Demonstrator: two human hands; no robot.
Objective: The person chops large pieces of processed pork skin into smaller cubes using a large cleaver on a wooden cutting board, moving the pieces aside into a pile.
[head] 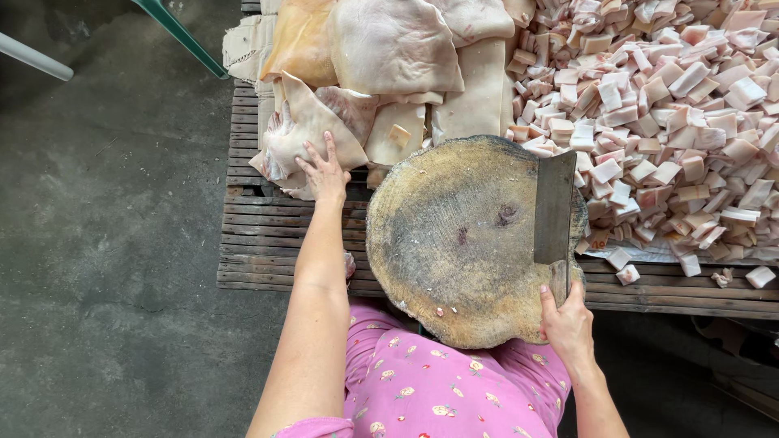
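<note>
My left hand (324, 173) reaches forward with fingers spread and rests on a pale slab of pork skin (302, 134) at the near edge of a stack of large slabs (395, 49). My right hand (567, 324) grips the handle of a broad steel cleaver (554, 207), whose blade lies along the right rim of a round, worn wooden chopping block (458, 239). The block's top is bare apart from small scraps.
A big heap of small cut pork cubes (677, 113) fills the right side. Everything sits on a low slatted wooden platform (260, 235) over a grey concrete floor (105, 243). A green bar (180, 34) and a white pole (34, 57) cross the top left.
</note>
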